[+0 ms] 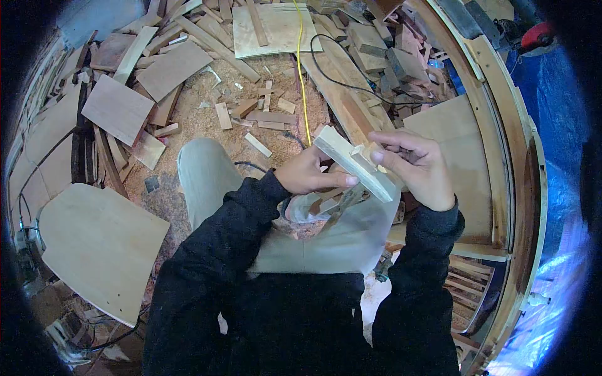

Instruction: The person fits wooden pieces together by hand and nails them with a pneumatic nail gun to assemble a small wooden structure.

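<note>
Just right of the lower end of the yellow cord [303,88], there's the pale wood strip [353,164], up over the person's lap [307,250] and slanting down, away from the cord! The left hand [305,173], close by the cord's end, has it gripped, thumb laid along the strip, the other fingers partly hidden. Farther right of the cord, the right hand [420,164] has thumb and forefinger drawn close, apparently pinching a small wood piece [357,150] right at the strip; joined or loose, I can't tell. This strip looks light and stiff, dry enough not to slip, though its edges could splinter, and that small piece is probably the fragile bit. Best hold, I'd say: the long faces at the end nearer the cord, thumb flat, with only a gentle fingertip pinch on the small piece.
</note>
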The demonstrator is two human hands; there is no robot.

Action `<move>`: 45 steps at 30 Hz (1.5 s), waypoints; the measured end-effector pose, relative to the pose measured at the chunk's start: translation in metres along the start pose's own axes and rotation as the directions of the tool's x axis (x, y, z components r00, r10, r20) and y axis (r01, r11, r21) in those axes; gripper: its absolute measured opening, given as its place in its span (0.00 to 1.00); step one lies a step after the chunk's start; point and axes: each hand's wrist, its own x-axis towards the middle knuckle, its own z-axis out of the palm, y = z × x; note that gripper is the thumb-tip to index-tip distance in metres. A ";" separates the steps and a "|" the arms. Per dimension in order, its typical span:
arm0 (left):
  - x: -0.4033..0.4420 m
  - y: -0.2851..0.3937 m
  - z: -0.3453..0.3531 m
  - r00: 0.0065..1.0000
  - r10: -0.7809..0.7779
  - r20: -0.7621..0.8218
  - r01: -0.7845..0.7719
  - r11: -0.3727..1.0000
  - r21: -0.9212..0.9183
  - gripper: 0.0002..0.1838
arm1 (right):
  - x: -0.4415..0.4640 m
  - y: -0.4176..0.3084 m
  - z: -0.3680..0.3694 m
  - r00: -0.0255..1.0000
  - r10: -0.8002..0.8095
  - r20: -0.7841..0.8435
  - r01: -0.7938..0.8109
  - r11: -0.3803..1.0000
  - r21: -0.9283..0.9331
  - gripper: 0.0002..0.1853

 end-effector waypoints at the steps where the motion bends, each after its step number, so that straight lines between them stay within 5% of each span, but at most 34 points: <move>1: 0.000 0.001 0.000 1.000 0.009 -0.004 -0.009 1.000 0.003 0.34 | 0.000 0.000 0.000 1.000 -0.002 0.000 0.002 1.000 -0.003 0.16; 8: -0.001 -0.005 -0.005 0.993 -0.032 0.110 0.016 0.990 0.140 0.26 | 0.002 0.005 0.006 0.999 0.039 -0.016 -0.039 0.998 0.049 0.15; 12: -0.001 0.003 0.001 0.986 -0.133 0.096 0.131 0.991 0.029 0.24 | 0.006 0.021 0.005 0.997 0.077 -0.031 -0.074 0.994 0.078 0.15; 14: 0.002 -0.006 0.001 0.988 -0.150 0.041 0.154 0.982 -0.113 0.24 | 0.007 0.027 0.006 0.994 0.104 -0.016 -0.103 0.993 0.062 0.16; 17: 0.007 -0.023 0.003 0.987 -0.126 -0.103 0.125 0.992 -0.016 0.23 | 0.007 0.034 0.008 0.994 0.112 0.021 -0.113 0.988 0.103 0.16; 24: 0.009 -0.024 0.010 0.986 -0.064 -0.156 0.068 0.998 0.018 0.21 | 0.007 0.041 0.014 0.994 0.101 -0.037 -0.097 0.989 0.108 0.15; 27: 0.009 -0.021 0.009 0.971 -0.184 -0.150 0.186 0.983 0.002 0.21 | 0.006 0.042 0.013 0.996 0.079 -0.046 -0.077 0.995 0.058 0.14; 30: 0.008 -0.009 0.014 0.977 -0.145 -0.155 0.147 0.989 -0.003 0.21 | 0.006 0.043 0.015 0.995 0.076 -0.057 -0.072 0.995 0.073 0.13; 32: 0.011 -0.019 0.016 0.975 0.031 -0.220 -0.039 0.999 -0.030 0.21 | 0.006 0.045 0.015 0.995 0.076 -0.064 -0.071 0.995 0.069 0.13; 36: 0.011 -0.014 0.013 0.981 0.014 -0.194 -0.023 0.999 -0.043 0.22 | 0.006 0.048 0.017 0.995 0.034 -0.093 -0.028 0.997 0.068 0.13; 38: 0.009 -0.009 0.008 0.964 -0.221 -0.149 0.227 0.974 0.018 0.24 | 0.006 0.045 0.017 0.996 0.027 -0.086 -0.022 0.998 0.058 0.13; 39: 0.010 -0.011 0.010 0.964 -0.220 -0.150 0.226 0.974 0.018 0.24 | 0.006 0.045 0.016 0.996 0.027 -0.085 -0.022 0.998 0.057 0.13; 41: 0.012 -0.016 0.013 0.986 0.074 -0.150 -0.068 0.997 0.040 0.24 | 0.005 0.047 0.009 0.994 0.109 -0.026 -0.105 0.987 0.118 0.13; 45: 0.011 -0.010 0.008 0.994 -0.016 -0.112 0.023 0.998 0.065 0.25 | 0.005 0.040 0.003 0.999 0.038 -0.013 -0.037 0.996 0.077 0.15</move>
